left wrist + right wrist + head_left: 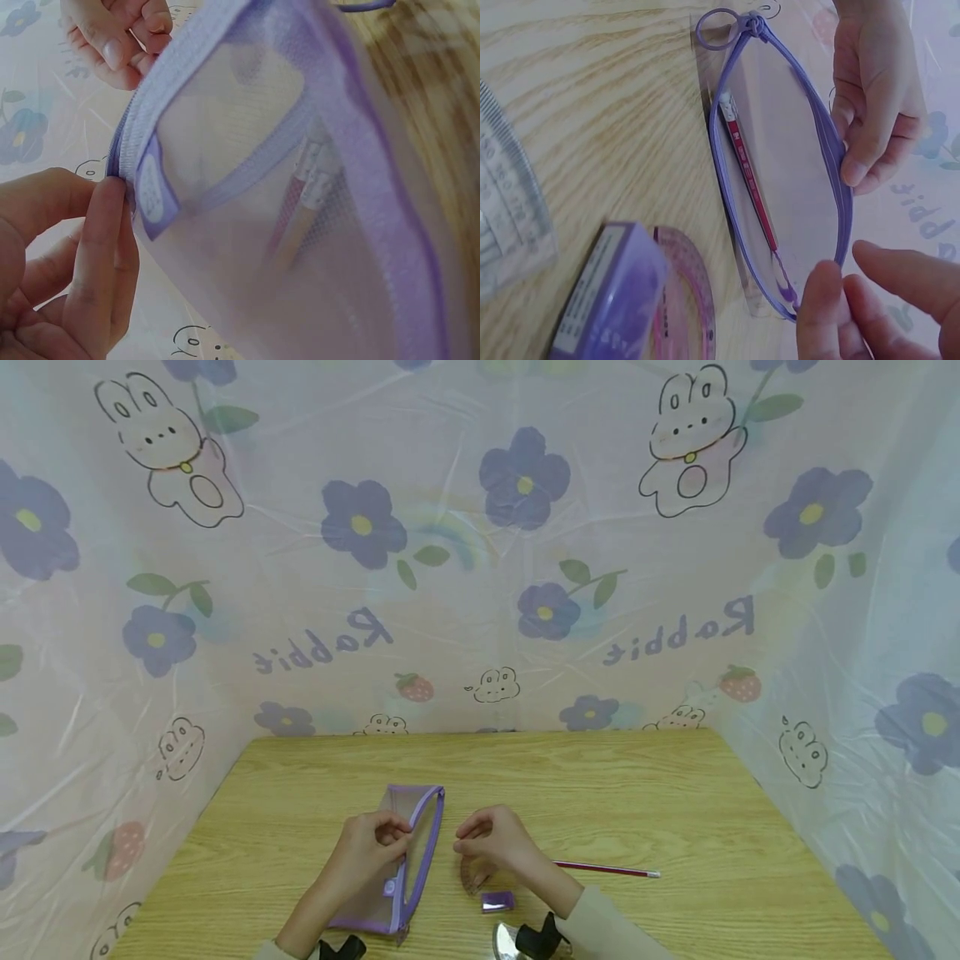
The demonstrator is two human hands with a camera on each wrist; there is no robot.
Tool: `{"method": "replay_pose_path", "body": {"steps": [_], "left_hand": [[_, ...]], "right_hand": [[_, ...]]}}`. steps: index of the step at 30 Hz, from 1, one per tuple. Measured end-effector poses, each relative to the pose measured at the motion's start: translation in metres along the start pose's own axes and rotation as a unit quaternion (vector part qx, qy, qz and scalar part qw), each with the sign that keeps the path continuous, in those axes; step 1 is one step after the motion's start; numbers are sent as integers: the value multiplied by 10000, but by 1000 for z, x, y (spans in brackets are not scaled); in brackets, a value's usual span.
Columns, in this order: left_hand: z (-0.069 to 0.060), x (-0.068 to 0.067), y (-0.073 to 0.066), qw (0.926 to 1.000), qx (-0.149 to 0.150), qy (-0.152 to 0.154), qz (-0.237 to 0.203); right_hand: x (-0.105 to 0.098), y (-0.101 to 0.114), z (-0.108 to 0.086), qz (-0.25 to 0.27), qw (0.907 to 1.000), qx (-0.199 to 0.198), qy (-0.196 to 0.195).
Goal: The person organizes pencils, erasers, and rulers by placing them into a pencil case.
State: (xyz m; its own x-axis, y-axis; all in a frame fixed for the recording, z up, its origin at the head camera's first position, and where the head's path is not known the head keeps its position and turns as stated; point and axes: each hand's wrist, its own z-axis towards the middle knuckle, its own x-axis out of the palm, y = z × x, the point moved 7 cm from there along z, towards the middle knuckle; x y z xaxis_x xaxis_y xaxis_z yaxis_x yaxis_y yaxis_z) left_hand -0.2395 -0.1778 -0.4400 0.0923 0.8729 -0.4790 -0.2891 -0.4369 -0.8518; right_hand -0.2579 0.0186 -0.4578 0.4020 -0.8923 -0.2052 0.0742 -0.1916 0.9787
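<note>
Three pieces lie between six and seven o'clock from the right hand (498, 843): nearest a clear protractor (506, 202), then a purple block (619, 292), then a pink protractor (697, 277). One red pencil (607, 868) lies toward three. That hand is empty, fingertips slightly apart. At its nine, the left hand (371, 847) pinches the gaping purple pencil case (372, 906).

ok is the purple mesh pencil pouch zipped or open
The pencil pouch is open: in the right wrist view, its zipper edges stand apart, showing a red pencil inside.
</note>
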Motion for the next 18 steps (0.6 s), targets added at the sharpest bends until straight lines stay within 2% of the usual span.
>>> {"method": "replay_pose_path", "body": {"steps": [7, 11, 18], "left_hand": [[-1, 1, 0, 10000, 39, 49, 46], [-1, 1, 1, 9999, 11, 48, 98], [-1, 2, 3, 9996, -136, 84, 220]], "right_hand": [[-10, 0, -4, 101, 9999, -44, -70], [-15, -1, -5, -14, 9998, -124, -147], [-24, -4, -7, -105, 9997, -135, -162]]}}
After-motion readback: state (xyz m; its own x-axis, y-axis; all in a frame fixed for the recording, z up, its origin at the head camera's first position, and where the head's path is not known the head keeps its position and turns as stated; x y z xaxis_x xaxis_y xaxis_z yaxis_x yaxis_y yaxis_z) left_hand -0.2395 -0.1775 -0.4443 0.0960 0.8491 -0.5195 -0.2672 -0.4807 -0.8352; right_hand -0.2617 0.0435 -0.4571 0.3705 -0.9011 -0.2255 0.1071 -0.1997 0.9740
